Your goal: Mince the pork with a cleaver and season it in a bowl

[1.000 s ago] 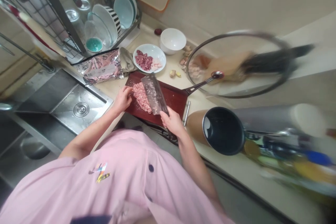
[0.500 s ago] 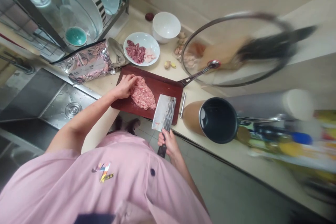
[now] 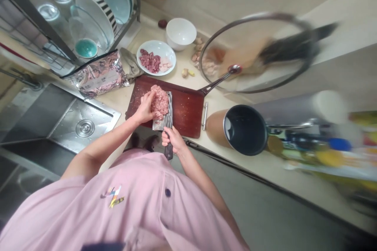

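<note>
Right hand point(image 3: 174, 140): grips cleaver point(image 3: 167, 122), 5 o'clock from mince point(image 3: 160, 102). Left hand point(image 3: 145, 108): loosely spread, cups mince at 9 o'clock. Mince: heaped against cleaver, over board point(image 3: 188, 111). Plate point(image 3: 169, 52): holds diced meat point(image 3: 150, 62), 12 o'clock. Bowl point(image 3: 181, 33): 1 o'clock.

Left hand point(image 3: 146, 108): fingers bent onto the minced meat point(image 3: 160, 102), which abuts the cleaver point(image 3: 169, 120). Right hand point(image 3: 173, 140): closed around the cleaver's handle at the board's 6 o'clock edge. Positions about the red chopping board point(image 3: 189, 111): plate point(image 3: 164, 48) of cut meat point(image 3: 150, 62), 11 o'clock; white bowl point(image 3: 181, 33), 12; glass lid point(image 3: 250, 78), 2; dark-lined pot point(image 3: 246, 131), 3; steel sink point(image 3: 69, 117), 9.
</note>
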The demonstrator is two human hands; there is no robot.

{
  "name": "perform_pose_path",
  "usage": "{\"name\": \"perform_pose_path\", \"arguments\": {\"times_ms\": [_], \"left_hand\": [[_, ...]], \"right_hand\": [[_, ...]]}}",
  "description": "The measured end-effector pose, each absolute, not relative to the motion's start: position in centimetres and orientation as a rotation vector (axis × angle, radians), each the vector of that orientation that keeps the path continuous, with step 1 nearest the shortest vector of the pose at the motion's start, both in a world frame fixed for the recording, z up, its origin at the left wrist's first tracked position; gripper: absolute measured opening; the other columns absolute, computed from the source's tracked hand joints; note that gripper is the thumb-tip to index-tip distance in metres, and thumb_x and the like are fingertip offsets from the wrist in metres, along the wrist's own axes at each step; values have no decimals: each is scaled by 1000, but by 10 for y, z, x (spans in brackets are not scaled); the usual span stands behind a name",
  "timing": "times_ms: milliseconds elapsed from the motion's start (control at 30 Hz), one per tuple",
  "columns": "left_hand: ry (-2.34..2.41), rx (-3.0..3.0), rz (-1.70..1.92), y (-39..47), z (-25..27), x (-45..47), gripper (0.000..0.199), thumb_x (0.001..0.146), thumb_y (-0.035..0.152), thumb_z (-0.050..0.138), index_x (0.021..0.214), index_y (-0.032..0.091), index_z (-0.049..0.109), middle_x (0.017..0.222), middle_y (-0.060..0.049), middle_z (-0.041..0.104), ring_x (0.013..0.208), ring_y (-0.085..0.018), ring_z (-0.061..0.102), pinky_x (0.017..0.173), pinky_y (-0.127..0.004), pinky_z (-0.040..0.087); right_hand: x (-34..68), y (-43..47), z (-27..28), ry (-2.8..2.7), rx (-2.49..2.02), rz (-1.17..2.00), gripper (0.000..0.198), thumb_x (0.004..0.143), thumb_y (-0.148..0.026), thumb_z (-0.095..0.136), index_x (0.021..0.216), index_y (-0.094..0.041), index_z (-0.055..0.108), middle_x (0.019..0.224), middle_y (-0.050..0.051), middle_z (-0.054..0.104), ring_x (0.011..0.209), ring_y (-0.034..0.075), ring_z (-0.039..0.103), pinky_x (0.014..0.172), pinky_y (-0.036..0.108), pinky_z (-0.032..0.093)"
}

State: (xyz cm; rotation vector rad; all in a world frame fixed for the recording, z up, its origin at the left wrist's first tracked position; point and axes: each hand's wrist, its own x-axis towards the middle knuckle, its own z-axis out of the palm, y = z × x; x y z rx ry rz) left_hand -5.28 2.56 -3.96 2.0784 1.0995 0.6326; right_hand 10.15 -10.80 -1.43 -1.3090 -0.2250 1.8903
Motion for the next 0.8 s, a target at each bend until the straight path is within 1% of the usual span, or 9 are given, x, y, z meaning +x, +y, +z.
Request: {"name": "perform_pose_path", "arguments": {"times_ms": [133,200,333,400,467,533,633,700,800], "left_hand": [[1034,2162,649,23,-21,-37,93,67,13,59,149,16,17,146,-21,29,134,-38,29,108,-56,27],[968,2243,584,26,-11,-34,91,67,13,59,149,16,19,147,-21,29,135,-37,29,107,-55,28],[1057,2393,324,33,9,-42,83,66,13,62,143,20,35,147,-17,34,128,-39,35,102,-58,32],[1202,2405,301,37,16,-50,73,68,15,63,138,23,44,145,-14,38,125,-38,37,99,-56,34],[1289,2378,400,41,22,-58,57,74,19,61,130,21,52,136,-13,47,120,-33,43,98,-51,38],[1326,2317,535,45,25,-62,39,79,22,58,118,17,59,117,-12,56,108,-27,52,95,-43,42],[1356,2200,675,43,25,-60,25,83,21,54,105,15,64,96,-9,58,87,-19,58,83,-34,47],[1356,2157,721,35,22,-56,23,83,20,54,103,15,64,94,-8,58,82,-17,58,79,-31,48],[1382,2124,771,18,15,-48,21,83,20,56,103,16,63,96,-7,59,80,-16,58,77,-29,48]], "right_hand": [[116,-108,-12,-128,-1195,1953,41,71,-37,71,70,-22,33,51,-12,39,38,2,26,36,14,25],[125,-109,-13,-85,-1153,1972,42,72,-36,71,69,-22,32,52,-12,38,38,1,25,36,13,24],[143,-116,-16,-42,-1120,1984,45,73,-36,72,65,-21,30,52,-11,37,38,1,24,35,13,24],[152,-120,-18,-27,-1112,1995,46,73,-37,72,63,-21,29,51,-11,35,38,0,22,35,13,23],[159,-124,-20,-20,-1102,2023,48,72,-39,71,62,-21,28,48,-12,32,37,1,19,35,13,23],[166,-127,-19,-35,-1097,2057,49,72,-41,71,61,-22,27,46,-13,28,37,1,17,34,13,22],[174,-132,-10,-126,-1143,2014,46,71,-42,71,65,-22,30,48,-12,33,37,1,20,35,13,22],[179,-132,2,-252,-1244,1893,41,73,-42,69,71,-22,34,53,-12,39,38,2,26,37,14,26],[184,-121,21,-590,-1531,1624,28,82,-42,58,82,-24,38,57,-10,43,41,6,35,40,18,32]]}}
